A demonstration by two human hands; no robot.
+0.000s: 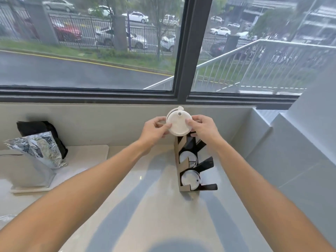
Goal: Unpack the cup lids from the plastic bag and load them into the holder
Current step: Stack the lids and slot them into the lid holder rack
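Landmark: holder (192,166), a tall tiered rack with tan side panel and black angled arms, standing upright on the pale countertop (145,206), right of centre.
Far left of holder: black pouch (39,130) leaning against the back wall; a silver foil bag (38,151) stands just in front of it, touching, its top tilted left.
Beneath foil bag: a pale mat (87,153) lying flat on the countertop, well left of the holder.
Left forearm: bare, reaches from the lower left corner diagonally up toward the holder's top.
Left hand (154,130): up-left of the holder's top, thumb and fingers pinching the left edge of the lid stack; closed on it.
Lid stack (179,123): white round cup lids, held in the air just above the holder's top slot, face turned toward the camera, small hole and pull tab at the upper edge. How many lids are in it cannot be told.
Holder contents: white lids (190,178) in the bottom tier, more in the middle tier (187,159).
Right hand (201,127): just above-right of the holder's top, thumb on the lid face, fingers wrapped behind the right edge; gripping.
Right forearm: bare, extends from the lower right corner, passing right of the holder.
Behind holder: window (183,51) frame, street beyond.
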